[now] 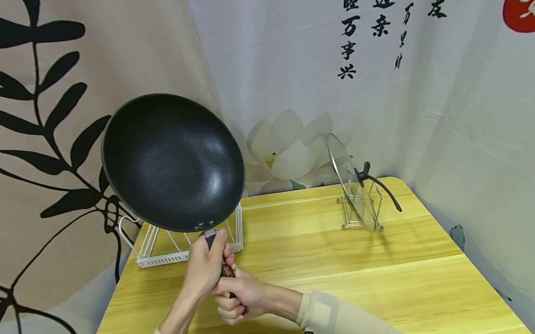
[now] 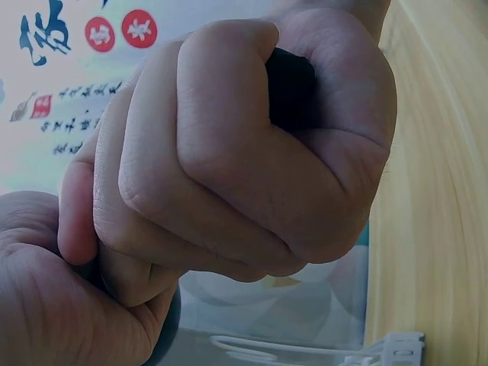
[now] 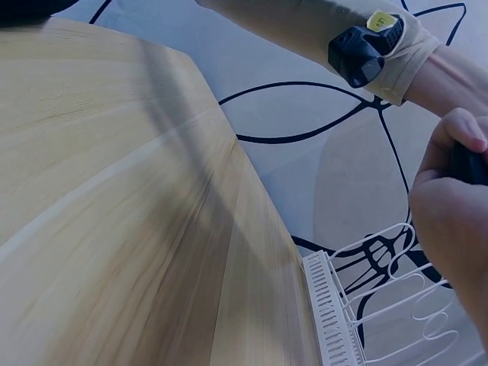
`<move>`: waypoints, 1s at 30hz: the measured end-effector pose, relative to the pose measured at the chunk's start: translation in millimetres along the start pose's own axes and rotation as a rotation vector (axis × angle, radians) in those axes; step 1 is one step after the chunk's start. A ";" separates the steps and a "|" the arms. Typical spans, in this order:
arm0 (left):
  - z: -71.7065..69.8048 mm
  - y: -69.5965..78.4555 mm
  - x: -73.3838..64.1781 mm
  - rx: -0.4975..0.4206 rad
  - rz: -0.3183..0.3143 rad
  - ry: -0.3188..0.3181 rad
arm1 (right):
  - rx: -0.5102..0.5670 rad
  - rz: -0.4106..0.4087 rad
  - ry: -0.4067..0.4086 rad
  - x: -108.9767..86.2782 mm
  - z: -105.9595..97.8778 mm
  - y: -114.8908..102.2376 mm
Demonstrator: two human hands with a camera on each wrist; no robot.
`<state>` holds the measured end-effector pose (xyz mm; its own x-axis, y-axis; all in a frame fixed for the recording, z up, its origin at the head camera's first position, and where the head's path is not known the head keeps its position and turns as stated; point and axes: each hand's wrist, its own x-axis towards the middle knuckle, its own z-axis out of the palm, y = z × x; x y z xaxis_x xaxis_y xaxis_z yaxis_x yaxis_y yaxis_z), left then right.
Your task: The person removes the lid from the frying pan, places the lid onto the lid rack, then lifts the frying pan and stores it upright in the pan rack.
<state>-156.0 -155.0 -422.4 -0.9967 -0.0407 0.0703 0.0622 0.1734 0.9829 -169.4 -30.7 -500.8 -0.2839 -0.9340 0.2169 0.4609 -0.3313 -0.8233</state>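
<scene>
A black wok (image 1: pixel 172 162) is held up in the air with its dark inside facing me, in the left half of the head view. My left hand (image 1: pixel 204 266) grips its black handle (image 1: pixel 226 268) close to the pan, thumb lying along it. Below it, my right hand (image 1: pixel 241 295) has its fingers wrapped round the lower end of the same handle. Both hands are stacked close together, as the left wrist view shows too, where the handle's dark end (image 2: pixel 292 84) pokes out of a curled fist. Much of the handle is hidden by fingers.
A white wire dish rack (image 1: pixel 163 258) stands on the wooden table (image 1: pixel 300 266) behind the wok, partly covered by it. At the back right, a glass lid (image 1: pixel 347 183) with a black knob leans upright in a metal stand (image 1: pixel 352 225). Printed curtains hang behind.
</scene>
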 end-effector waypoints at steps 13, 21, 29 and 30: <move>-5.8 1.8 0.0 0.008 -0.010 0.037 | 0.006 0.014 -0.017 8.3 0.3 0.9; -9.8 1.3 -0.8 0.018 -0.012 0.064 | -0.013 0.031 -0.046 14.2 -2.3 1.9; -13.5 3.2 -1.2 0.086 0.008 0.095 | -0.023 0.060 -0.071 19.3 -4.4 1.0; -13.7 3.4 -1.2 0.091 0.009 0.097 | -0.022 0.063 -0.073 19.7 -4.5 1.0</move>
<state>-153.9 -167.9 -416.8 -0.9862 -0.1328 0.0991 0.0615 0.2626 0.9630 -178.2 -48.8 -499.7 -0.1921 -0.9606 0.2011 0.4571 -0.2689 -0.8478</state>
